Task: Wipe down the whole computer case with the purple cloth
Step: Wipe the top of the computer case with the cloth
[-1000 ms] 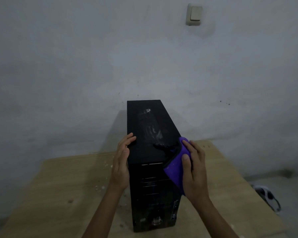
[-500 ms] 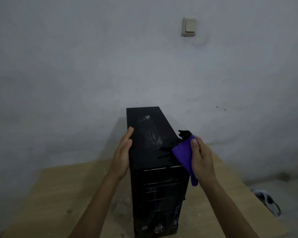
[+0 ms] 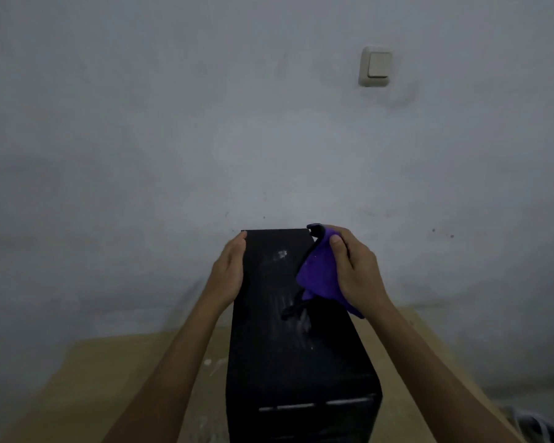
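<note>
On the wooden counter (image 3: 115,378) stands the black computer case (image 3: 288,346), upright. Against the case's left top edge, the left hand (image 3: 229,273) rests flat, fingers straight. At the case's far right top edge, the right hand (image 3: 354,270) grips the purple cloth (image 3: 319,273). Beyond the case, a light switch (image 3: 375,66) sits on the wall.

A single wide-angle view, worn on the person's head, looks forward and slightly down from just behind the computer case (image 3: 288,314), close enough that both forearms run in from the bottom edge. It faces a pale wall (image 3: 173,139) square on; the table (image 3: 87,378) shows only along the lower edge. No second view shares the scene.
</note>
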Available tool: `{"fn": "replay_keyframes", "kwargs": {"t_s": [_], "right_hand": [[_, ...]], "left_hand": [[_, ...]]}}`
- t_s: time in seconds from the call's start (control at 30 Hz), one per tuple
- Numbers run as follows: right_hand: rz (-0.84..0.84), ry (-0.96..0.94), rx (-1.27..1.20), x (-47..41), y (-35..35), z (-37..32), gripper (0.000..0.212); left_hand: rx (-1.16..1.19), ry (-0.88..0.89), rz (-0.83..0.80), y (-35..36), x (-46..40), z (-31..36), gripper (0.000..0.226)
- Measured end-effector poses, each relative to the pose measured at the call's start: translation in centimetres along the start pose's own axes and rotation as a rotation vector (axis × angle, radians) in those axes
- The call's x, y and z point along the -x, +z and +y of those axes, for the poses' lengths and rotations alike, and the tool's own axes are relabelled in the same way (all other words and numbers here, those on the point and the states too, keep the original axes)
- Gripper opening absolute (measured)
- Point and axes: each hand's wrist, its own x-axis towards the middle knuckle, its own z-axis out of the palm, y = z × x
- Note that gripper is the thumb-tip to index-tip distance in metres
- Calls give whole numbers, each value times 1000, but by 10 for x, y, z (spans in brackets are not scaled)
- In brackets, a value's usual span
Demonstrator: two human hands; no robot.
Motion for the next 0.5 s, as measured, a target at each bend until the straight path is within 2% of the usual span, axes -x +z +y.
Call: {"fn": "replay_keyframes", "kwargs": {"t_s": [0.1, 0.17, 0.33, 0.5], "right_hand": [[-102, -68, 62, -36, 20, 16, 35], [-272, -77, 208, -58, 36, 35, 42], [-712, 75, 588, -87, 70, 70, 57], [-805, 83, 716, -113, 88, 78, 59]], "left_hand": [[-19, -67, 16, 7, -21, -10, 56], [-30, -105, 8, 12, -33, -17, 60], [-52, -187, -20, 17, -51, -25, 63], [-69, -222, -56, 18, -57, -32, 61]]}}
